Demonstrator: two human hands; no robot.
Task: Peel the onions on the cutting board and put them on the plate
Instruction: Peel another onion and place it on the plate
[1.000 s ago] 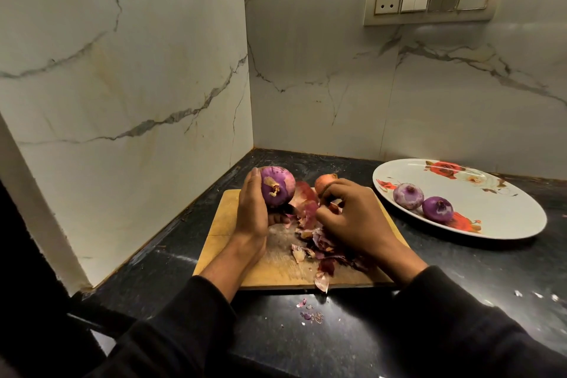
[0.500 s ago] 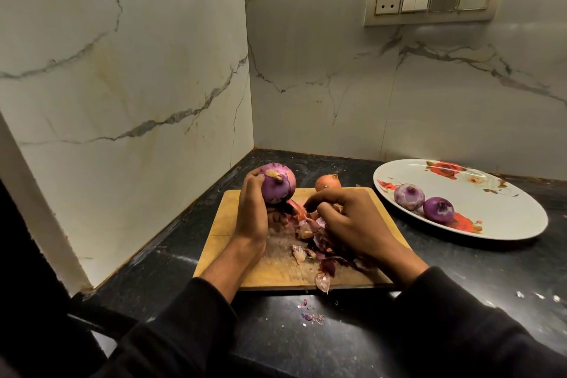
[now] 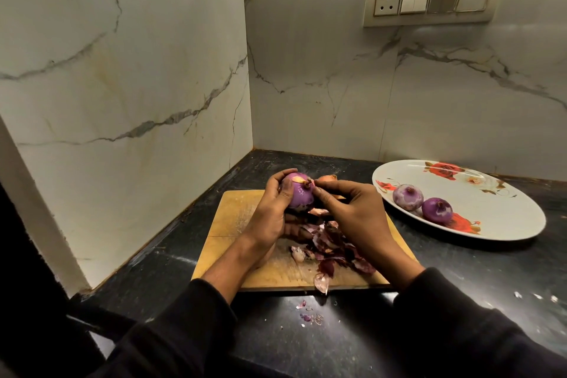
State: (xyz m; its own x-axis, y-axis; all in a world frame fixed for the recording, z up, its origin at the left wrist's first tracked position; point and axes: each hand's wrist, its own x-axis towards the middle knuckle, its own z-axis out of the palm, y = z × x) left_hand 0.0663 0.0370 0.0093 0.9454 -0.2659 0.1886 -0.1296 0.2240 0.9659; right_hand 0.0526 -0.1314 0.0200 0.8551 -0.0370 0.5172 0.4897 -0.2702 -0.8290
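One view only: a wide-angle camera worn on the person's head, looking forward and down into the inner corner of the worktop (image 3: 184,255). It sits close above the near edge, so both sleeves fill the bottom of the frame. The board (image 3: 233,212) lies mid-frame, near the left wall. The plate (image 3: 506,209) sits toward the right edge. The back wall's switch panel (image 3: 429,0) shows top right.
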